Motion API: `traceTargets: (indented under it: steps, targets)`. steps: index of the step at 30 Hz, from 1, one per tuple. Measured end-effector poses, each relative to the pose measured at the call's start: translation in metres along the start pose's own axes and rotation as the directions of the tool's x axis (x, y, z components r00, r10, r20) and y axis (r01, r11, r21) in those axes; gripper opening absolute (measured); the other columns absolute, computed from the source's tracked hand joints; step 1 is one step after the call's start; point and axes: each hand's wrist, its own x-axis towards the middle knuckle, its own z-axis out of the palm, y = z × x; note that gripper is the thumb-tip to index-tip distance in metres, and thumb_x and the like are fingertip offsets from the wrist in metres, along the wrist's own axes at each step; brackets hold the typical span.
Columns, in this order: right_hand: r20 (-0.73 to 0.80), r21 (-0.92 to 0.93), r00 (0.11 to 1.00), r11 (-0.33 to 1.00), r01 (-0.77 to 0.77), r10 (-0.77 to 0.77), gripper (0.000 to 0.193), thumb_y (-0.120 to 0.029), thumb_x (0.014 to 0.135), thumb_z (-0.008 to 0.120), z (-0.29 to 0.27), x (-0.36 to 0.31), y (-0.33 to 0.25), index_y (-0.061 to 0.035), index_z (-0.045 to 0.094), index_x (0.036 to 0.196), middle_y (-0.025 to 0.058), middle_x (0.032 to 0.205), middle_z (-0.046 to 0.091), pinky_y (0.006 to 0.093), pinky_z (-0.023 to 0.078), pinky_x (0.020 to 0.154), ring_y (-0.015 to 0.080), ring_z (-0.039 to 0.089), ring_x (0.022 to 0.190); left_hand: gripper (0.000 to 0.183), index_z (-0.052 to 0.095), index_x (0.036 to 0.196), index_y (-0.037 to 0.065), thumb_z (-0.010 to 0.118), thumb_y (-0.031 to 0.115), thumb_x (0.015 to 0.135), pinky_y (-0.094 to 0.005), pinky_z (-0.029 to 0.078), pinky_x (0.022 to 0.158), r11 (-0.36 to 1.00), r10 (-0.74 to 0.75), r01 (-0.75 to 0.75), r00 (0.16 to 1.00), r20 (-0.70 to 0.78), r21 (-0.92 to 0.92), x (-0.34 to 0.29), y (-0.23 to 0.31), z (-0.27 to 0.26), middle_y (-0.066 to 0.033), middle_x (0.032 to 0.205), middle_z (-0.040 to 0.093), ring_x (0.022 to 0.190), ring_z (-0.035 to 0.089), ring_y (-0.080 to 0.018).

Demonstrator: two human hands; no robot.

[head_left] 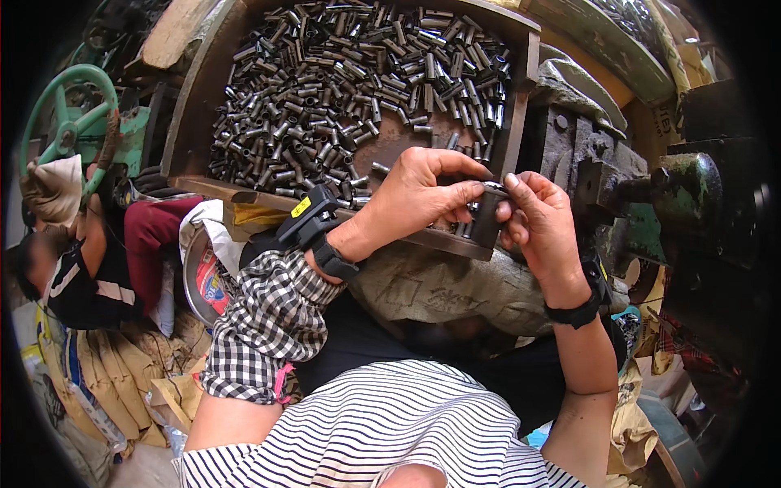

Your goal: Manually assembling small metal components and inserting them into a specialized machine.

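Head view: you are bringing both hands together over the near right corner of a wooden tray. Your left hand is reaching in from the left, its thumb and index finger closing on a small metal piece. Your right hand is meeting it from the other side, thumb pressing close to the right end of the piece, index finger curling beneath. The piece is lying between the two sets of fingertips, left thumb on one side, right thumb on the other; most of it is hiding behind the fingers, so you are leaving its full shape unreadable. Your left hand's other fingers are bending loosely under the palm; those of the right are curling inward.

Short metal tubes are filling much of the tray, lying loose at all angles, some bare base showing toward the near side. Grey sacking is hanging below the near edge. Dark machinery is standing to your right. You are wearing a checked sleeve on the left forearm. Far left, another person is sitting near a green handwheel.
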Motion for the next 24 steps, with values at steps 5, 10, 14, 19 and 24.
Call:
traceTargets:
  steps: [5,10,14,19,24]
  targets:
    - [0.069,-0.086,0.996,0.995,-0.049,0.055,0.020,-0.020,0.092,0.057,0.000,-0.002,-0.007,-0.0022,0.055,0.083,0.0051,0.061,0.060,0.0185,0.039,0.034,0.0052,0.046,0.037,0.026,0.059,0.106,-0.003,0.065,0.010,0.085,-0.0175,0.050,0.051,0.998,-0.057,0.058,0.997,0.056,-0.008,-0.004,0.007,-0.005,-0.0062,0.079,0.066,0.061,0.064,-0.0080]
    - [0.232,-0.131,0.967,0.988,-0.079,0.108,0.020,-0.019,0.092,0.057,0.002,-0.003,-0.001,-0.0021,0.055,0.083,0.0045,0.059,0.060,0.0168,0.035,0.033,0.0050,0.045,0.036,0.031,0.050,0.108,0.001,0.066,0.011,0.084,-0.0167,0.045,0.046,0.974,-0.225,0.218,0.932,0.284,0.056,-0.006,0.021,-0.008,-0.0054,0.084,0.064,0.057,0.060,-0.0070]
    - [0.178,-0.384,0.984,0.921,0.071,-0.002,0.019,-0.018,0.091,0.058,0.012,0.000,0.000,-0.0011,0.056,0.085,0.0043,0.059,0.060,0.0180,0.033,0.032,0.0051,0.047,0.037,0.034,0.049,0.118,0.001,0.058,0.004,0.085,-0.0173,0.045,0.047,0.983,-0.140,0.106,0.961,0.237,0.149,-0.006,0.019,-0.007,-0.0052,0.081,0.062,0.056,0.058,-0.0068]
    - [0.465,-0.884,0.650,-0.272,0.380,-0.601,0.014,-0.014,0.080,0.065,0.025,0.010,-0.003,-0.0020,0.059,0.083,0.0058,0.079,0.062,0.0304,0.049,0.057,0.0186,0.061,0.067,0.030,0.054,0.110,-0.002,0.051,0.005,0.081,-0.0237,0.048,0.053,0.924,-0.199,0.168,0.978,0.057,0.343,-0.002,0.012,-0.018,-0.0061,0.080,0.061,0.063,0.059,-0.0084]
    - [0.585,-0.723,0.756,-0.613,0.319,-0.295,0.021,-0.013,0.070,0.056,0.026,0.020,0.007,0.0012,0.064,0.084,0.0152,0.100,0.057,0.0624,0.020,0.101,0.0303,0.047,0.111,0.020,0.057,0.090,0.001,0.063,0.008,0.072,-0.0420,0.049,0.066,0.422,0.267,-0.340,0.933,0.243,0.840,-0.004,-0.017,-0.022,-0.0149,0.078,0.062,0.075,0.062,-0.0338]
